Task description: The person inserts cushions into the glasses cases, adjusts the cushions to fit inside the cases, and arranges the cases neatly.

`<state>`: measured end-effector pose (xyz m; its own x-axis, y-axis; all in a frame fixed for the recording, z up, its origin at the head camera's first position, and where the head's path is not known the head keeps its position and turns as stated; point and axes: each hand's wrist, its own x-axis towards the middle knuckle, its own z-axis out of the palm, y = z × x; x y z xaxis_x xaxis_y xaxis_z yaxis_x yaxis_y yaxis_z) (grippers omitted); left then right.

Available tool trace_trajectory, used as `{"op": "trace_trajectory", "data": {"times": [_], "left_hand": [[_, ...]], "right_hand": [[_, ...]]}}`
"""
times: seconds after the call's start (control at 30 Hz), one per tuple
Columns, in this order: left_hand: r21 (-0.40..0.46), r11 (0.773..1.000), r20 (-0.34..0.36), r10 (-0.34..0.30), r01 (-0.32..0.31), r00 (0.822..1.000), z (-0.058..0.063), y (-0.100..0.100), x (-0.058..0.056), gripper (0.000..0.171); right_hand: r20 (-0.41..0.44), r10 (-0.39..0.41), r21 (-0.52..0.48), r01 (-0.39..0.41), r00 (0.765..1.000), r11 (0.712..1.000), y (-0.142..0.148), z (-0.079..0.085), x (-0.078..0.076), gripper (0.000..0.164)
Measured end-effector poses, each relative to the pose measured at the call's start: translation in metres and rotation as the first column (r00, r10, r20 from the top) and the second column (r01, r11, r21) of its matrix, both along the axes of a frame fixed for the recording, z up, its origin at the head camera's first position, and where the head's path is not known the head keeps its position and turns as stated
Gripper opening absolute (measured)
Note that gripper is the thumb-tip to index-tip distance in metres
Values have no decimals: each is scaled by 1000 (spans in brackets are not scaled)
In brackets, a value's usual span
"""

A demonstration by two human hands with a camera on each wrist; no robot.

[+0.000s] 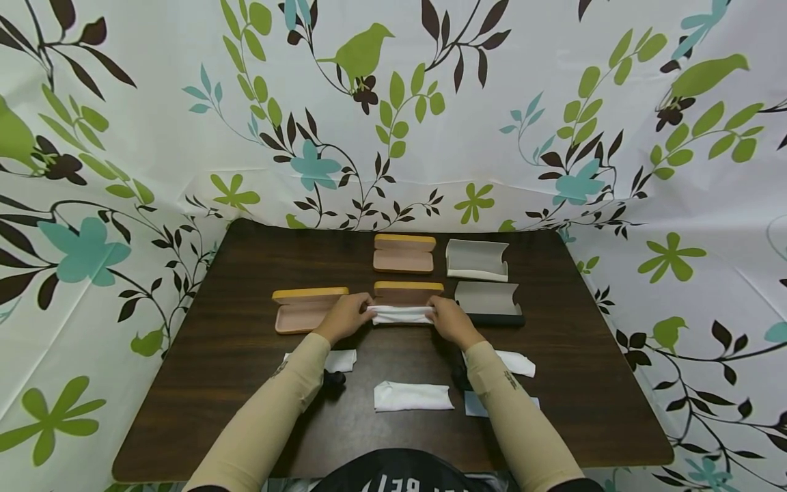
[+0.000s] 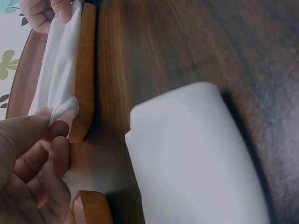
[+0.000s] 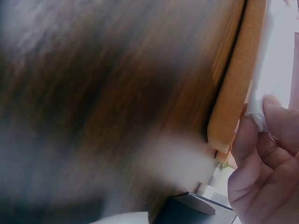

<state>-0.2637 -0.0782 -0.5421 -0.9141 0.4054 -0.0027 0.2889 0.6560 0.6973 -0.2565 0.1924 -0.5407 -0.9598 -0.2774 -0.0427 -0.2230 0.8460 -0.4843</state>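
Observation:
A folded white cloth (image 1: 402, 315) stretches between my two hands over the lower half of an open orange eyeglass case (image 1: 408, 286) with a pink lining. My left hand (image 1: 346, 318) pinches the cloth's left end between thumb and fingers. At the opposite end, my right hand (image 1: 453, 321) pinches the other corner. In the left wrist view the cloth (image 2: 58, 65) lies along the orange case wall (image 2: 85, 70). The right wrist view shows thumb and forefinger on a bunched corner of the cloth (image 3: 258, 119). Whether anything lies under the cloth is hidden.
Open orange cases stand at the left (image 1: 304, 318) and back (image 1: 403, 260). A white case (image 1: 477, 260) and a black case (image 1: 496, 318) lie open at the right. Nearer me are a white folded cloth (image 1: 413, 396), more cloths (image 1: 516, 363) and a light blue piece (image 1: 475, 404).

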Motion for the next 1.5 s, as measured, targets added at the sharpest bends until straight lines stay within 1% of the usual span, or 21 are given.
{"op": "trace_trajectory", "data": {"times": [0.17,0.47,0.6,0.8,1.0,1.23,1.37,1.5], "left_hand": [[-1,1000,18,13,-13,1000,2,0,-1,12],[3,1000,41,21,-21,999,1,2,-6,14],[-4,1000,38,27,-27,999,0,3,-7,13],[-49,997,19,56,-55,998,-4,8,-9,13],[-14,997,34,78,-77,996,-5,10,-8,12],[-23,994,-20,104,-105,994,-8,12,-8,13],[-31,991,-27,128,-128,991,-7,14,-6,14],[-70,987,-44,144,-146,989,-10,16,-6,14]], "right_hand": [[12,-4,21,3,1000,1000,0,-1,-1,8],[2,0,33,0,1000,999,1,-1,-4,9],[8,-8,30,8,1000,1000,1,-2,-4,9],[13,-17,26,17,1000,1000,0,-4,-6,9],[0,-21,22,21,1000,1000,0,-3,-6,7],[-1,-34,6,34,999,999,-1,1,-5,7],[-19,-37,-1,37,999,999,0,-1,-5,7],[-31,-33,10,34,999,999,-1,-4,-5,8]]}}
